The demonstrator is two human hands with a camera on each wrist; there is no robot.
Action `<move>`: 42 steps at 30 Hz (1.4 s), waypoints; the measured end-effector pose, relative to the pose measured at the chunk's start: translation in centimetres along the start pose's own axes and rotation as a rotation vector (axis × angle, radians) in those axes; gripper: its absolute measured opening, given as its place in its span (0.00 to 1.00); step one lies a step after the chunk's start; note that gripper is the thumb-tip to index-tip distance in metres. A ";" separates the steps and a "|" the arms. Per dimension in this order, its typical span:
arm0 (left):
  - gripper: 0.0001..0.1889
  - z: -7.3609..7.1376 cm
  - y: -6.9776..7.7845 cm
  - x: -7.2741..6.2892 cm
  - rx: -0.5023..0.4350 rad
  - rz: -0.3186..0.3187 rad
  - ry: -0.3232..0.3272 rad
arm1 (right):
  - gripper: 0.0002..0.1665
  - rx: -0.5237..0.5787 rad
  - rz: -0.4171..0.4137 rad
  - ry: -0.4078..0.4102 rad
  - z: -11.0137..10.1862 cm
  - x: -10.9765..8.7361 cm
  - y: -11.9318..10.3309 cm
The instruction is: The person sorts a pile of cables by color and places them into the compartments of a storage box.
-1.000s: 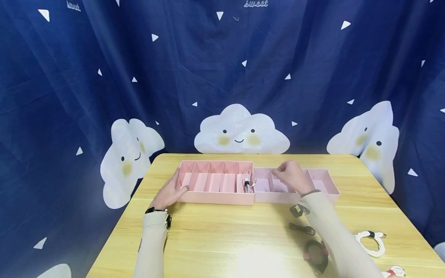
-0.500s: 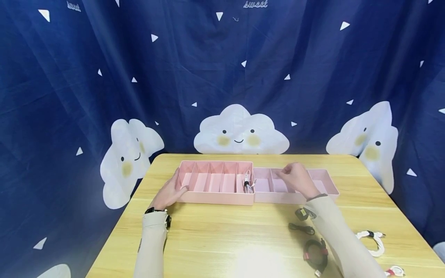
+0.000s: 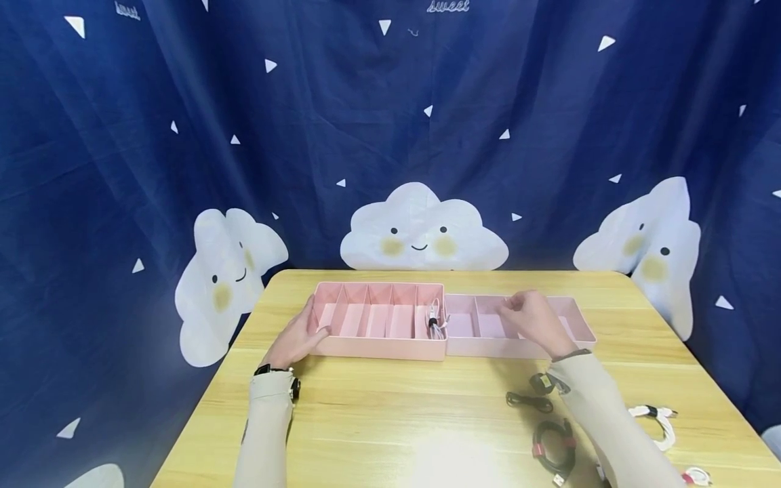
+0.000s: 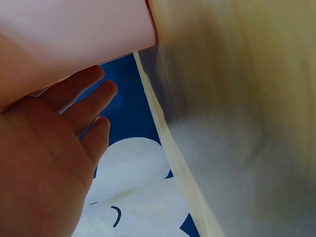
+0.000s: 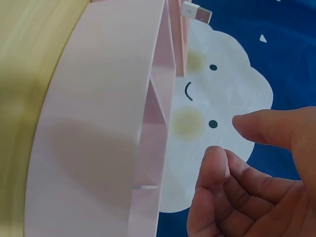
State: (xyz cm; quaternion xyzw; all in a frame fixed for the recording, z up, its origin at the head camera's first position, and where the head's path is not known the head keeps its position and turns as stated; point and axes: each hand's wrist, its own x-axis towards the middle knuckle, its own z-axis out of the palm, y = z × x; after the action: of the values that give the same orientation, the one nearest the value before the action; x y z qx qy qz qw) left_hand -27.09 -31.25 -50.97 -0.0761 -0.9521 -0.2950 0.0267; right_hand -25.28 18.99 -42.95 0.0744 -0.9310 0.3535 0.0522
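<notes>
A pink divided box (image 3: 378,348) sits toward the back of the table, a bundled white cable (image 3: 434,327) with a black tie in its rightmost compartment. At the box's left end rests my left hand (image 3: 295,337), fingers along the side and thumb near the front rim. The left wrist view shows those fingers (image 4: 91,106) fairly straight against the pink wall. Beside the pink box stands a lower lilac divided box (image 3: 482,347). Above its middle compartments hovers my right hand (image 3: 535,318). In the right wrist view, thumb and loosely bent fingers are apart with nothing between them.
On the table's right lie a black plug adapter (image 3: 541,383), a short black cable (image 3: 529,402), a coiled black cable (image 3: 554,468) with red ties and a coiled white cable (image 3: 668,430). Another white cable (image 3: 697,476) has a red tie. A blue curtain (image 3: 390,135) hangs behind.
My right hand has shifted rightward over the lilac box, its sleeve moving right with it. The left hand and both boxes stay where they were.
</notes>
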 end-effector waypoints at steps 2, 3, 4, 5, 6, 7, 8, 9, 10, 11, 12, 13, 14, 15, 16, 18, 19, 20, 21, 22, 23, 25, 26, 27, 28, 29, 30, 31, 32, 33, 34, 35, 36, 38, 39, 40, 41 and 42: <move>0.53 0.0 0.0 0.0 0.004 0.003 0.001 | 0.18 0.002 0.009 -0.005 -0.1 -0.2 0.3; 0.53 0.0 0.1 0.0 0.005 0.002 0.002 | 0.18 0.004 0.015 -0.010 -0.2 -0.4 0.4; 0.53 0.0 0.1 0.1 0.007 0.002 0.003 | 0.18 0.003 0.020 -0.015 -0.3 -0.5 0.5; 0.52 0.0 0.1 0.1 0.006 0.002 0.004 | 0.18 0.003 0.022 -0.021 -0.4 -0.6 0.6; 0.52 0.1 0.1 0.1 0.004 0.000 0.004 | 0.18 -0.001 0.018 -0.022 -0.6 -0.7 0.7; 0.52 0.1 0.1 0.1 0.003 -0.001 0.004 | 0.19 -0.007 0.015 -0.022 -0.7 -0.9 0.8; 0.52 0.1 0.1 0.1 0.001 -0.002 0.005 | 0.19 -0.014 0.009 -0.020 -0.9 -1.0 0.8; 0.52 0.1 0.1 0.1 0.001 -0.002 0.004 | 0.20 -0.022 0.002 -0.014 -1.1 -1.1 0.8; 0.52 0.1 0.1 0.1 0.001 -0.002 0.003 | 0.22 -0.041 -0.007 0.000 -1.3 -1.2 0.8; 0.52 0.1 0.0 0.0 0.000 -0.003 0.004 | 0.23 -0.061 -0.018 0.015 -1.4 -1.3 0.8; 0.52 0.1 0.0 0.0 0.001 -0.005 0.004 | 0.24 -0.086 -0.027 0.034 -1.6 -1.5 0.8; 0.52 0.1 0.0 0.0 0.002 -0.006 0.004 | 0.25 -0.111 -0.034 0.054 -1.8 -1.6 0.7; 0.52 0.1 0.0 0.0 0.004 -0.007 0.005 | 0.25 -0.130 -0.042 0.074 -2.0 -1.8 0.7; 0.52 0.1 -0.1 0.0 0.006 -0.006 0.005 | 0.25 -0.148 -0.049 0.090 -2.1 -1.9 0.7; 0.52 0.0 -0.1 0.0 0.003 -0.005 0.006 | 0.24 -0.161 -0.056 0.105 -2.2 -2.0 0.6; 0.53 0.0 -0.1 0.0 0.000 -0.003 0.007 | 0.21 -0.158 -0.065 0.116 -2.5 -2.3 0.6; 0.53 0.0 -0.1 0.0 -0.004 -0.001 0.007 | 0.20 -0.145 -0.068 0.114 -2.6 -2.4 0.6; 0.53 0.0 -0.1 0.0 -0.006 0.001 0.007 | 0.19 -0.131 -0.068 0.109 -2.7 -2.4 0.6; 0.53 0.0 -0.1 0.0 -0.009 0.003 0.007 | 0.19 -0.113 -0.063 0.100 -2.8 -2.5 0.6; 0.53 0.0 0.0 0.0 -0.011 0.002 0.006 | 0.18 -0.093 -0.058 0.090 -2.9 -2.5 0.6; 0.53 0.0 0.0 0.0 -0.011 -0.001 0.004 | 0.18 -0.074 -0.048 0.077 -3.0 -2.6 0.7; 0.53 0.0 0.0 0.0 -0.015 -0.008 0.003 | 0.18 -0.043 -0.029 0.050 -3.2 -2.6 0.8; 0.53 0.0 0.0 0.0 -0.016 -0.011 0.001 | 0.18 -0.031 -0.019 0.038 -3.3 -2.7 0.9; 0.52 0.0 0.1 0.0 -0.019 -0.012 0.002 | 0.17 -0.028 -0.016 0.033 -3.5 -2.7 1.0; 0.52 0.0 0.1 0.0 -0.025 -0.013 0.002 | 0.17 -0.032 -0.017 0.033 -3.6 -2.8 1.1; 0.53 0.0 0.1 0.0 -0.029 -0.013 0.002 | 0.17 -0.036 -0.020 0.038 -3.8 -2.9 1.2; 0.52 0.0 0.1 0.0 -0.031 -0.009 0.002 | 0.17 -0.041 -0.029 0.048 -4.0 -3.0 1.2; 0.53 0.0 0.1 0.0 -0.034 -0.007 0.002 | 0.17 -0.046 -0.038 0.060 -4.1 -3.2 1.3; 0.53 0.0 0.1 0.0 -0.034 -0.005 0.002 | 0.18 -0.054 -0.047 0.074 -4.3 -3.3 1.4; 0.53 0.0 0.1 0.0 -0.033 -0.002 0.002 | 0.19 -0.059 -0.052 0.086 -4.5 -3.4 1.4; 0.53 0.0 0.1 0.0 -0.031 0.001 0.002 | 0.19 -0.059 -0.054 0.091 -4.7 -3.5 1.5; 0.53 0.0 0.0 0.0 -0.028 0.003 0.002 | 0.19 -0.056 -0.052 0.095 -4.9 -3.6 1.6; 0.53 0.0 0.0 0.0 -0.023 0.005 0.003 | 0.19 -0.054 -0.047 0.093 -5.1 -3.8 1.6; 0.53 0.0 0.0 0.0 -0.018 0.014 0.008 | 0.19 -0.054 -0.025 0.080 -5.5 -4.0 1.6; 0.53 0.0 -0.1 0.0 -0.014 0.017 0.010 | 0.19 -0.056 -0.015 0.076 -5.7 -4.1 1.7; 0.53 0.1 -0.1 0.0 -0.009 0.022 0.012 | 0.20 -0.060 -0.007 0.073 -5.9 -4.3 1.8; 0.53 0.1 0.0 0.0 -0.010 0.020 0.011 | 0.20 -0.057 0.005 0.066 -6.0 -4.5 1.8; 0.53 0.1 0.0 0.1 -0.009 0.019 0.010 | 0.22 -0.061 0.011 0.062 -6.3 -4.6 2.0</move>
State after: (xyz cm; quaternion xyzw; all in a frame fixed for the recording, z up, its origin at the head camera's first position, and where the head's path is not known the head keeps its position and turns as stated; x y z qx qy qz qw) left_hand -27.16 -31.24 -51.05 -0.0840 -0.9498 -0.2995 0.0340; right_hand -20.83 25.07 -40.25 0.0565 -0.9397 0.3274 0.0811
